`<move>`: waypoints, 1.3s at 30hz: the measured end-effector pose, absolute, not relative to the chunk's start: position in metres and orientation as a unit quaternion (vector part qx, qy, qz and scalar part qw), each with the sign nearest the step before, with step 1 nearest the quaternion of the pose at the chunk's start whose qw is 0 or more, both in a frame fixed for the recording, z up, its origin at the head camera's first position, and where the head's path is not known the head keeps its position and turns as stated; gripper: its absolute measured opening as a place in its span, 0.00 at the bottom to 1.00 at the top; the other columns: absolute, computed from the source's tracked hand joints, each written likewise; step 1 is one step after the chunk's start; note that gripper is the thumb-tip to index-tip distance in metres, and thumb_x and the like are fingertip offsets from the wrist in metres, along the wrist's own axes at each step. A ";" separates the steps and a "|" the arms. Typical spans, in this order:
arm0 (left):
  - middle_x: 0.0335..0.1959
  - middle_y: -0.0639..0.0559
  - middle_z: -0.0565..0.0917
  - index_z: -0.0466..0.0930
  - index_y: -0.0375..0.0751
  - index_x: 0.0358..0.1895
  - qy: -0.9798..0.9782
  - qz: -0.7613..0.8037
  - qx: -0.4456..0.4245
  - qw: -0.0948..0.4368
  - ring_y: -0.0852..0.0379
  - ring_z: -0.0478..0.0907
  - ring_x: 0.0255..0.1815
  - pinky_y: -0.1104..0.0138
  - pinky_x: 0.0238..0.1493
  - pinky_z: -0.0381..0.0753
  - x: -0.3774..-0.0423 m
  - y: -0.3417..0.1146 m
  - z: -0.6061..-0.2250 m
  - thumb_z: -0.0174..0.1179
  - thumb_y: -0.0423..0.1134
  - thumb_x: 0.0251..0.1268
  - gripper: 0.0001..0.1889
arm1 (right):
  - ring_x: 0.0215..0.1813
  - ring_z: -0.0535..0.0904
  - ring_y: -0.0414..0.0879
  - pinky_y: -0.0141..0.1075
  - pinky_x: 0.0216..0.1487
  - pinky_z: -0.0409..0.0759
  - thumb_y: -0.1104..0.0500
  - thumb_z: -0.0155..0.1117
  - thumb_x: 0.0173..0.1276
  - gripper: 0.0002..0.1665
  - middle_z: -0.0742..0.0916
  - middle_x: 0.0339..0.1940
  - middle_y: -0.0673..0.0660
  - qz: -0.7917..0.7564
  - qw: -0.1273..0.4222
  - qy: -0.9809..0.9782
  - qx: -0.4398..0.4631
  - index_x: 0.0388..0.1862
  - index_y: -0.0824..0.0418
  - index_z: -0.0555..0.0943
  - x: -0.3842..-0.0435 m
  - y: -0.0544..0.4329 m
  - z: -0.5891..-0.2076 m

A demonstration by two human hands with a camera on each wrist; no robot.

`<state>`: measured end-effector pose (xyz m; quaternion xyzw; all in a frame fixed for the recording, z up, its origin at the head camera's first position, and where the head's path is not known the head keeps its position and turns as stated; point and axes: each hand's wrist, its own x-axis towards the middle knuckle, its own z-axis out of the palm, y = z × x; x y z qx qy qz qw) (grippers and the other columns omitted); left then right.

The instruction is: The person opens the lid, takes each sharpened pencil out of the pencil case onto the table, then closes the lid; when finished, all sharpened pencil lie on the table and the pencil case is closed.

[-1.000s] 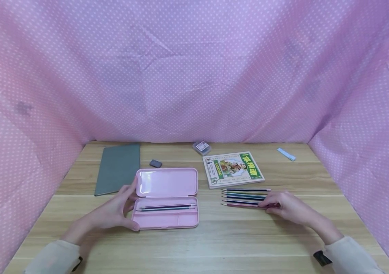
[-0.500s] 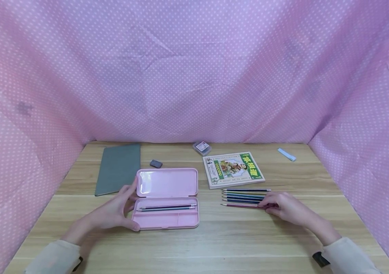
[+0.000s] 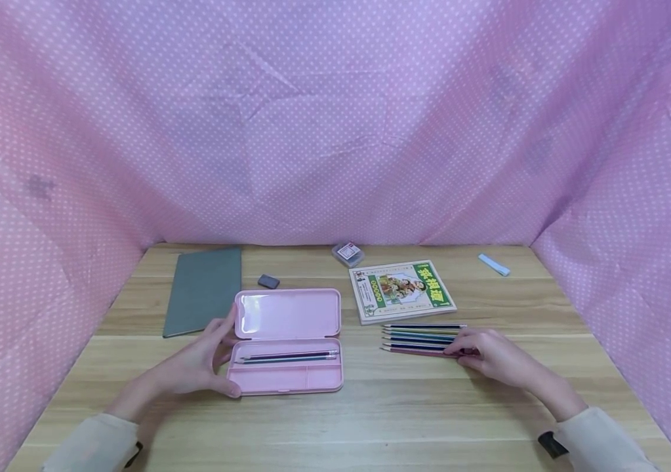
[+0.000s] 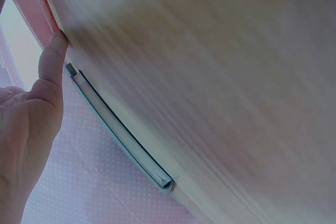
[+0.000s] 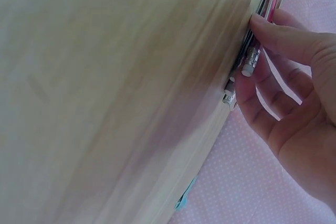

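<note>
An open pink pencil case (image 3: 270, 380) lies left of centre, its lid tipped back. Two pencils (image 3: 288, 358) rest in its long compartment. My left hand (image 3: 193, 364) holds the case by its left end, thumb at the near corner and fingers up by the lid; in the left wrist view one fingertip (image 4: 59, 39) is at its edge. With its thumb and fingers my right hand (image 3: 497, 357) pinches the eraser end of a pink pencil (image 3: 412, 352), nearest in a row of several pencils (image 3: 418, 333), tips pointing left. Metal-banded eraser ends (image 5: 251, 61) show in the right wrist view.
Behind the pencils lies a book with a green and white cover (image 3: 400, 292). A small clear box (image 3: 348, 254), a dark eraser (image 3: 268, 282) and a grey-green notebook (image 3: 202, 292) lie farther back. A light blue strip (image 3: 494, 265) is at the back right. Pink dotted cloth (image 3: 335, 131) surrounds the table.
The pink pencil first shifted slightly toward me, apart from the row, and now lies close against it again. My left hand and the case have stayed put.
</note>
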<state>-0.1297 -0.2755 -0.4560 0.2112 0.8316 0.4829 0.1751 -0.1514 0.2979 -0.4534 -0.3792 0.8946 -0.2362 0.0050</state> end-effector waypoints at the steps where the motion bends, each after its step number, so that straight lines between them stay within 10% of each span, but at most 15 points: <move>1: 0.68 0.39 0.55 0.24 0.56 0.82 0.832 0.482 0.211 0.175 0.39 0.64 0.71 0.57 0.71 0.65 -0.130 -0.275 -0.456 0.85 0.45 0.39 0.78 | 0.42 0.81 0.37 0.37 0.39 0.87 0.75 0.75 0.55 0.25 0.87 0.42 0.44 -0.236 0.005 0.895 -0.379 0.45 0.49 0.90 -0.152 0.298 -0.453; 24: 0.65 0.39 0.57 0.24 0.50 0.82 0.828 0.484 0.228 0.166 0.40 0.65 0.70 0.60 0.71 0.65 -0.132 -0.277 -0.457 0.85 0.44 0.37 0.79 | 0.41 0.83 0.39 0.38 0.38 0.88 0.70 0.75 0.59 0.17 0.87 0.41 0.46 -0.236 -0.027 0.896 -0.375 0.45 0.55 0.89 -0.155 0.286 -0.441; 39: 0.66 0.40 0.56 0.24 0.57 0.82 0.831 0.484 0.213 0.174 0.39 0.63 0.72 0.57 0.71 0.65 -0.129 -0.276 -0.455 0.85 0.45 0.39 0.78 | 0.42 0.81 0.37 0.35 0.42 0.86 0.65 0.71 0.67 0.16 0.88 0.43 0.50 -0.244 0.018 0.864 -0.440 0.53 0.56 0.88 -0.170 0.192 -0.397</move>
